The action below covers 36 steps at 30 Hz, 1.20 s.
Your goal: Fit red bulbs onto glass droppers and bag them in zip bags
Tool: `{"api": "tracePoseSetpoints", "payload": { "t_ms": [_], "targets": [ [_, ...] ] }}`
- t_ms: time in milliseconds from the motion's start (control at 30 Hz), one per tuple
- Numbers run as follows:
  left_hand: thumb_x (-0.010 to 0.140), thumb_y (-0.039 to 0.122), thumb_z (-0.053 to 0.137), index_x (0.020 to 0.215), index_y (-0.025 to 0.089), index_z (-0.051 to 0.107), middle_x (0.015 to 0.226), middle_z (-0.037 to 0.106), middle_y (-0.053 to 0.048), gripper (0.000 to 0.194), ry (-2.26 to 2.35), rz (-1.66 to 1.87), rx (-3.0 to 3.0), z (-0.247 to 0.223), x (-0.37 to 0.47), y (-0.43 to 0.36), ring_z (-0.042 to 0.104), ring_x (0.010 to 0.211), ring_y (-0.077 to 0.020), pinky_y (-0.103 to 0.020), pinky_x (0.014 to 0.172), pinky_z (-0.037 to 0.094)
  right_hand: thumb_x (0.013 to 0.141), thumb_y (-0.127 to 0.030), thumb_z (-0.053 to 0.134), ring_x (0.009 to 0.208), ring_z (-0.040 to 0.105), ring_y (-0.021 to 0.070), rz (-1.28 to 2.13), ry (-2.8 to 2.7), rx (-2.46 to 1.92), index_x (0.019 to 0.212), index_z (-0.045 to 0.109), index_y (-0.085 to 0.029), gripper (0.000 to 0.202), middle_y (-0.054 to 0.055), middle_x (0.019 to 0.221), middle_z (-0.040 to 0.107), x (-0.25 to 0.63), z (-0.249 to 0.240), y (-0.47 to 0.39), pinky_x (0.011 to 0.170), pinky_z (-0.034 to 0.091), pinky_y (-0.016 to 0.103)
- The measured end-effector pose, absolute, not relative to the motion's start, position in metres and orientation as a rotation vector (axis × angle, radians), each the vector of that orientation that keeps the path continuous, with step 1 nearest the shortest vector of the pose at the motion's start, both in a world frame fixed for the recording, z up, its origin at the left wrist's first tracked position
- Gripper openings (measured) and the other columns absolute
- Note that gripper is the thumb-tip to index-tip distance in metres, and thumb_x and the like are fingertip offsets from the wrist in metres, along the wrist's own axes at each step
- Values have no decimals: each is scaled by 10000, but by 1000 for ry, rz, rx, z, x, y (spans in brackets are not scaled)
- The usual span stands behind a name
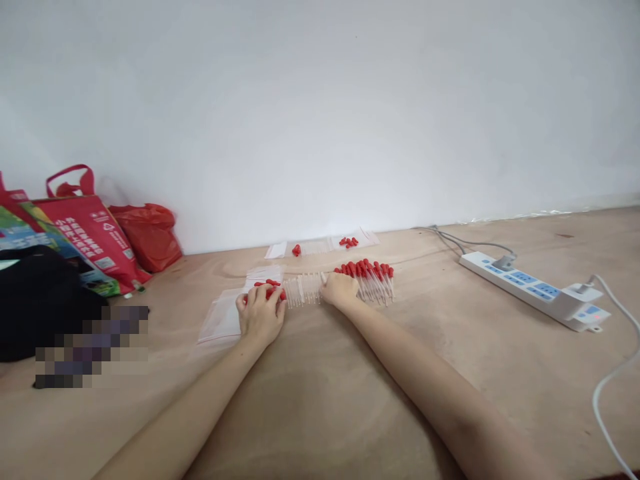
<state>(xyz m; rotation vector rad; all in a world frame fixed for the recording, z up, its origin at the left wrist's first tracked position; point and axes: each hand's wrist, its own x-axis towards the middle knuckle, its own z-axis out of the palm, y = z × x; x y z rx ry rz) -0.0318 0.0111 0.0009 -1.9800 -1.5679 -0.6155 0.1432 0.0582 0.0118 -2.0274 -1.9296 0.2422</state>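
In the head view, my left hand (261, 316) rests over a small group of red rubber bulbs (271, 282) on a clear plastic bag, its fingers curled down around some of them. A row of thin clear dropper tubes (299, 291) lies between my hands. At the right end of that row, my right hand (341, 291) is closed, thumb and finger pinched at a tube's upper end; the fingertips are partly hidden. Just to its right lie several droppers (373, 283), clear tubes with red bulbs fitted on their far ends.
Nearer the wall are more tubes on plastic (315, 247) and loose red bulbs (349, 242). A white power strip (530, 287) with plugs and cables is at right. Red bags (95, 240) and a black cloth item (45, 300) sit at left. A zip bag (220, 319) lies beside my left hand.
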Motion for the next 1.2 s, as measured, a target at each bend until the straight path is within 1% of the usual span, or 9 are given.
{"api": "tracePoseSetpoints", "payload": {
  "t_ms": [167,367,567,700,867,933,1033,1133,1200],
  "targets": [
    [750,233,504,880,236,627,1073,559,-99,178,-1551,-573,-2008,-3,-29,15,410,1043,-304,-532,896,164,796,-314,383,847,593,221,125,-1894,-1980,906,610,-127,313,140,921,633,153,13,43,657,408,287],
    [768,196,465,820,196,624,913,633,-98,167,-1517,-596,-2099,-2,-32,15,500,913,-284,-543,895,163,795,-348,393,763,572,169,-36,-1969,-1755,776,577,-186,246,45,825,633,187,2,9,586,347,243],
    [782,158,451,802,197,603,768,664,-60,159,-1424,-577,-2146,1,-32,14,547,848,-253,-537,921,144,791,-341,422,730,543,143,-73,-2040,-1624,721,545,-190,207,17,750,610,227,-9,-20,560,298,232],
    [823,174,424,857,203,594,830,669,-63,176,-1383,-745,-2161,4,-28,8,564,857,-243,-502,893,229,796,-319,426,691,530,132,-58,-2034,-1523,726,534,-187,185,15,735,589,245,-13,-29,553,303,231],
    [840,199,400,915,186,559,887,640,-61,177,-1210,-1113,-2450,5,-11,-13,576,844,-185,-322,775,422,827,-261,400,732,517,147,-14,-2053,-1328,767,523,-176,161,42,771,578,249,-17,-26,624,352,246],
    [835,189,398,935,190,551,886,636,-51,183,-1136,-1075,-2642,5,-5,-21,580,832,-167,-291,752,442,829,-247,405,742,510,156,-2,-2092,-1255,770,525,-172,153,50,774,576,248,-18,-24,665,360,267],
    [803,204,449,973,199,547,853,638,-38,196,-1133,-883,-2842,7,0,-28,585,802,-171,-301,736,450,831,-233,410,762,503,163,3,-2145,-1200,794,543,-170,152,55,785,580,247,-19,-22,704,355,293],
    [749,293,545,1049,193,525,897,615,-50,316,-1238,-847,-2833,8,1,-28,573,838,-195,-325,749,450,834,-213,407,799,496,170,7,-2180,-1187,890,570,-176,176,58,811,592,246,-19,-22,721,345,301],
    [739,343,565,1021,190,552,929,591,-56,321,-1296,-849,-2820,6,0,-25,565,842,-193,-314,742,454,837,-207,402,815,492,174,12,-2204,-1180,944,577,-184,206,57,820,599,246,-18,-22,730,337,305]
  ]
}}
